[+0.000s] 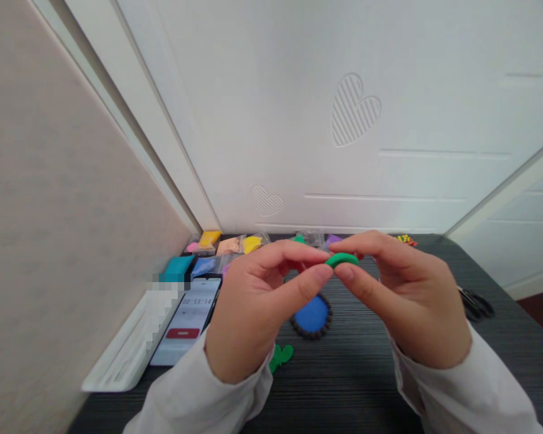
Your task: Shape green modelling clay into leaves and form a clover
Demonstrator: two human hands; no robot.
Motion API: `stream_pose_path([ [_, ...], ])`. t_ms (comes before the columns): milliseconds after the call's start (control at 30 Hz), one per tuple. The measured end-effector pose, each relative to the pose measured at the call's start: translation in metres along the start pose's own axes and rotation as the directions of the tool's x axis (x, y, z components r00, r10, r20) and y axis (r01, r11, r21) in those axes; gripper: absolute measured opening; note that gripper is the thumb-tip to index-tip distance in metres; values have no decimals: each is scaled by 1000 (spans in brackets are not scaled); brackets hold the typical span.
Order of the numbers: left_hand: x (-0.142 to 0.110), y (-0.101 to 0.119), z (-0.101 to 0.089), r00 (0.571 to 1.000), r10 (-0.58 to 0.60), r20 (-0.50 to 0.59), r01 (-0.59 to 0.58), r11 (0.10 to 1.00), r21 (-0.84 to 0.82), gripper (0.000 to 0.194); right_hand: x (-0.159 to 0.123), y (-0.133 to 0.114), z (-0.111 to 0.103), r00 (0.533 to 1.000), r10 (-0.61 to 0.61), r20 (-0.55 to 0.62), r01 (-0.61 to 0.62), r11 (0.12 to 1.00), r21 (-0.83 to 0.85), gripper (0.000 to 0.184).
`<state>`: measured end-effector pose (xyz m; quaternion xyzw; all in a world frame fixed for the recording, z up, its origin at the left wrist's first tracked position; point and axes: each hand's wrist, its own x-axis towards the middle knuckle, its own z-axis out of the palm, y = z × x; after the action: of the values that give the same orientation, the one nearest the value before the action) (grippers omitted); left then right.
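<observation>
Between both hands, above the dark table, is a small curved piece of green modelling clay [342, 260]. My left hand [265, 301] pinches its left end between thumb and fingers. My right hand [407, 295] has its thumb and fingers about the right side of the same piece. Beneath them on the table lies a blue disc [312, 314] edged with dark beads. Another green clay shape with rounded lobes [281, 357] sits beside my left wrist, partly hidden by the sleeve.
Clay packets, among them a yellow one [252, 243], line the table's back edge. At left lie a phone [187, 319] showing a timer and a white tray-like object [117, 355]. Black-handled scissors [477, 304] rest at right. A white panel [276, 120] rises behind the table [344, 386].
</observation>
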<state>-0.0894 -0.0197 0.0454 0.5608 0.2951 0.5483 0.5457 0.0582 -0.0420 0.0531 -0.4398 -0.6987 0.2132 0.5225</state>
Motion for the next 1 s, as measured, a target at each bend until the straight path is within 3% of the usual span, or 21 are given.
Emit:
stream_pose_path([
  [133, -1, 0, -2, 1000, 24, 19, -25, 997, 68, 13, 2, -1, 0, 1000, -25, 18, 25, 999, -19, 14],
  [567, -4, 3, 2, 994, 103, -33, -100, 990, 101, 11, -2, 1, 4, 987, -145, -75, 137, 985, -106, 17],
  [833, -6, 5, 2, 996, 92, -3, -92, 992, 82, 19, -2, 0, 9, 977, -145, -158, 137, 989, -58, 20],
  [1000, -5, 4, 1, 992, 91, 85, -98, 992, 82, 22, -1, 1, 11, 976, -111, -186, 103, 993, -51, 25],
])
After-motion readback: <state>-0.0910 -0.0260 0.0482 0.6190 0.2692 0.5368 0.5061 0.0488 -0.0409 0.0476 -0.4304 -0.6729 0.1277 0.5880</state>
